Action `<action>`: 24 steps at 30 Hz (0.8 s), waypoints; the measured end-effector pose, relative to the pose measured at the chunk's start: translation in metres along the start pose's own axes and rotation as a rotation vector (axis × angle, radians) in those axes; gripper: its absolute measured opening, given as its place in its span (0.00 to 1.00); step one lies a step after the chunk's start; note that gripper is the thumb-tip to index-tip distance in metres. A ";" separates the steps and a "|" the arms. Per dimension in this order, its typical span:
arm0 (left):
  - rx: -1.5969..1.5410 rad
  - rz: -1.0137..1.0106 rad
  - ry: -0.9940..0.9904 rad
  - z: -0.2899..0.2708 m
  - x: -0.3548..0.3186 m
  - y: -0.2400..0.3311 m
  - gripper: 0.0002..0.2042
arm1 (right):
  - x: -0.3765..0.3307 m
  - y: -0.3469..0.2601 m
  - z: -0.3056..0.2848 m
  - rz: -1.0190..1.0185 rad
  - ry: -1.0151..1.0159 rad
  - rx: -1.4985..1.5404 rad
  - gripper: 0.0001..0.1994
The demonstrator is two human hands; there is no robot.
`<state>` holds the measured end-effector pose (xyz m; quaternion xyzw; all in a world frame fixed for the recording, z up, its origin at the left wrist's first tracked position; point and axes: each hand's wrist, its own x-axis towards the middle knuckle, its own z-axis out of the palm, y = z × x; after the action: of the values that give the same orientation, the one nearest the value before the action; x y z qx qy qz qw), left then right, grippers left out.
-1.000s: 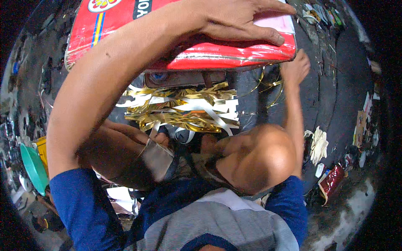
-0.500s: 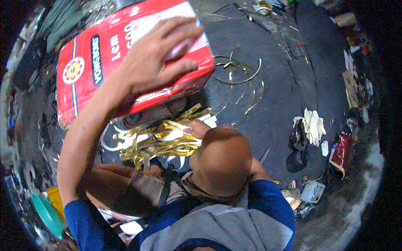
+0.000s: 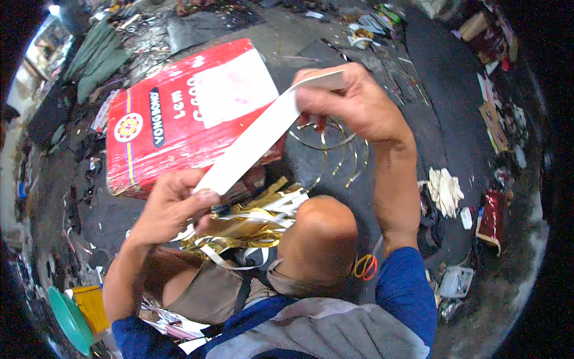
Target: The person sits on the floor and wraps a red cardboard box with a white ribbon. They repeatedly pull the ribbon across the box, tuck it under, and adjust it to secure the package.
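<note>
A flat white strip [image 3: 251,140] slants up to the right, stretched between my two hands above a red cardboard box [image 3: 173,137]. Its near end is pinched between the thumb and fingers of my left hand [image 3: 173,206]. My right hand [image 3: 353,102] grips the far end, where a short piece bends over past the thumb. Under my left hand, beside my raised knee, lies a heap of gold and white strips [image 3: 263,221]. Part of the heap is hidden behind that hand and the knee.
Thin curled strips [image 3: 326,140] lie on the dark floor mat beyond my knee. Scissors with orange and yellow handles [image 3: 366,267] rest by my right elbow. Off to the right are a pale cloth [image 3: 444,190] and a clear plastic container [image 3: 455,281]. A green basin [image 3: 69,317] stands at lower left.
My left hand has come off the box and down toward me. The right hand has risen from the heap beside my knee. Both now hold the white strip, and the box sits lower in view.
</note>
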<state>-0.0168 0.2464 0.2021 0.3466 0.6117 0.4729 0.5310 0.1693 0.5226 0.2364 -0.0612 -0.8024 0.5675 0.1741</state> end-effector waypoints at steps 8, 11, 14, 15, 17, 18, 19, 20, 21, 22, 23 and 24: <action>0.642 0.125 0.547 -0.162 -0.061 0.027 0.08 | 0.059 0.041 0.005 0.043 0.210 -0.144 0.12; 0.929 0.104 0.740 -0.178 -0.038 0.031 0.08 | 0.081 0.066 0.024 0.008 0.233 -0.329 0.14; 1.290 0.470 1.064 -0.135 0.027 0.028 0.22 | 0.081 0.049 0.046 -0.040 0.324 -0.634 0.13; 1.148 0.748 0.949 -0.129 0.057 0.016 0.23 | 0.084 0.046 0.052 -0.047 0.296 -0.629 0.13; 0.693 0.940 0.605 -0.079 0.121 0.005 0.23 | 0.087 0.053 0.052 -0.018 0.254 -0.652 0.14; 0.626 0.837 0.475 -0.053 0.136 0.011 0.22 | 0.085 0.058 0.051 -0.006 0.270 -0.653 0.14; 0.631 0.781 0.417 -0.038 0.151 0.013 0.22 | 0.083 0.058 0.051 0.003 0.291 -0.657 0.14; 0.641 0.726 0.359 -0.031 0.161 0.013 0.22 | 0.081 0.056 0.050 0.009 0.315 -0.658 0.15; 0.626 0.704 0.379 -0.029 0.161 0.013 0.20 | 0.080 0.056 0.050 0.046 0.306 -0.671 0.15; 0.609 0.682 0.397 -0.026 0.161 0.013 0.19 | 0.078 0.053 0.050 0.030 0.305 -0.678 0.14; 0.592 0.660 0.413 -0.024 0.162 0.014 0.18 | 0.076 0.049 0.049 0.014 0.304 -0.685 0.13; 0.591 0.669 0.425 -0.024 0.163 0.011 0.18 | 0.072 0.046 0.051 0.007 0.299 -0.684 0.13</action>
<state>-0.0730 0.3955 0.1594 0.5556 0.6695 0.4842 0.0926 0.0801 0.5148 0.1934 -0.2008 -0.9111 0.2522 0.2566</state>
